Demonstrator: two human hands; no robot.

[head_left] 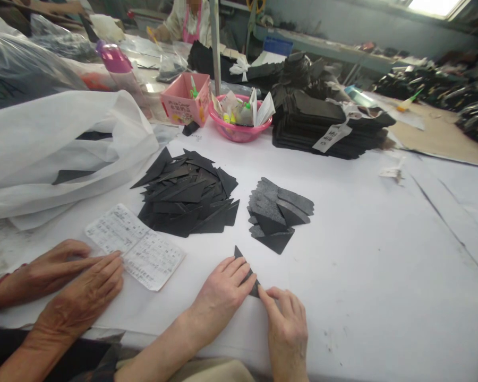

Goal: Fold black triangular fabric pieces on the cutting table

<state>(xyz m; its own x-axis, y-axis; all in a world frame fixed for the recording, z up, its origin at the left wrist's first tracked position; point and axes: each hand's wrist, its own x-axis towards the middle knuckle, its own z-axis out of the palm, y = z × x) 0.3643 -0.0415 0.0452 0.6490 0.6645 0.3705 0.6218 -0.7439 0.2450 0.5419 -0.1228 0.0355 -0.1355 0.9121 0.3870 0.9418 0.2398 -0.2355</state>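
A dark triangular piece point(254, 289) of sheet material lies on the white table in front of me. My left hand point(221, 284) rests over it, fingers curled across its middle and pressing it down. At the piece's near corner, my right hand point(286, 318) pinches the edge with its index finger and thumb, the other fingers bent. Just beyond is a small overlapping stack of grey strips point(269, 199) with black triangular tips. Left of that stack spreads a large heap of loose black triangular pieces point(183, 196).
A co-worker's two hands point(82, 289) rest beside an open handwritten notebook point(135, 246) at left. A white plastic bag point(115, 114) stands behind them. Farther back are a pink box point(183, 106), a pink basket point(242, 132) and stacked black panels point(302, 124). Another person sits beyond.
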